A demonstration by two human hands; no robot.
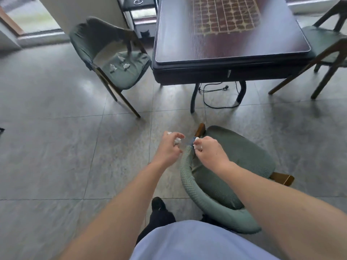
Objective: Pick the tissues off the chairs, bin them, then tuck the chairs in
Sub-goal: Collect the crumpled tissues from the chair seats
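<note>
My left hand (169, 147) holds crumpled white tissue (177, 141) in its curled fingers, out over the floor just left of the near green chair (238, 158). My right hand (210, 151) grips more white tissue (197, 146) above that chair's left edge. The near chair's seat shows no tissue on it. A second green chair (116, 59) stands pulled out at the table's left, with three small white tissues (120, 64) lying on its seat cushion.
A dark square table (231, 70) stands ahead, with a black cable (216, 98) trailing on the floor beneath it. A third chair (323, 51) sits at the table's right side. A shelf unit (139, 15) stands behind the left chair. Grey floor tiles spread to the left.
</note>
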